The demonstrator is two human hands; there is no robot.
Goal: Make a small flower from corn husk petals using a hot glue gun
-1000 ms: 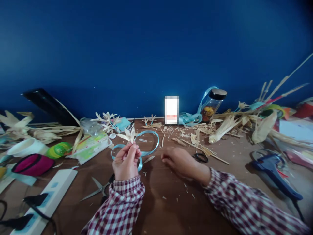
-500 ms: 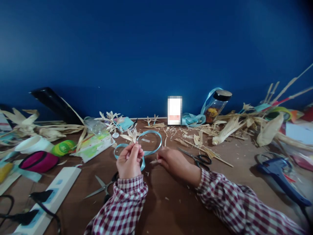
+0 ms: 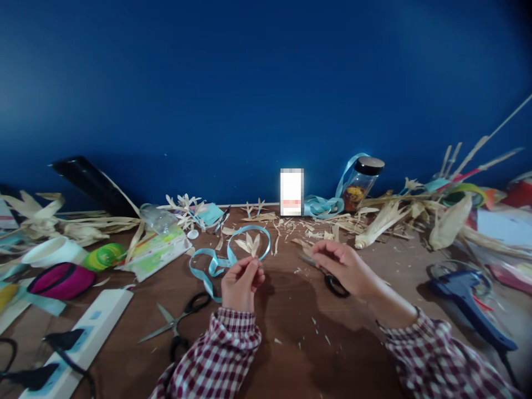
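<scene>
Between its thumb and fingertips my left hand (image 3: 243,281) pinches a small corn-husk flower (image 3: 250,244) whose pale petals point up. A loop of light blue ribbon (image 3: 202,275) lies on the brown table (image 3: 286,310) behind and beside that hand. My right hand (image 3: 338,265) is farther right, over black-handled scissors (image 3: 336,286), its fingers bent and partly hidden. Whether it grips the scissors or a husk piece near its fingertips cannot be made out. A second pair of scissors (image 3: 177,321) lies open left of my left hand.
A white power strip (image 3: 93,327) with plugs lies at the left. At the right is a blue glue gun (image 3: 469,299). Along the back are corn husks (image 3: 384,221), a lidded jar (image 3: 361,185), a bright blurred-out rectangle (image 3: 292,192) and husk scraps.
My left hand has moved slightly right with the husk flower. My right hand has moved right, from the middle to over the scissors. The piece at its fingertips is no longer clearly visible.
</scene>
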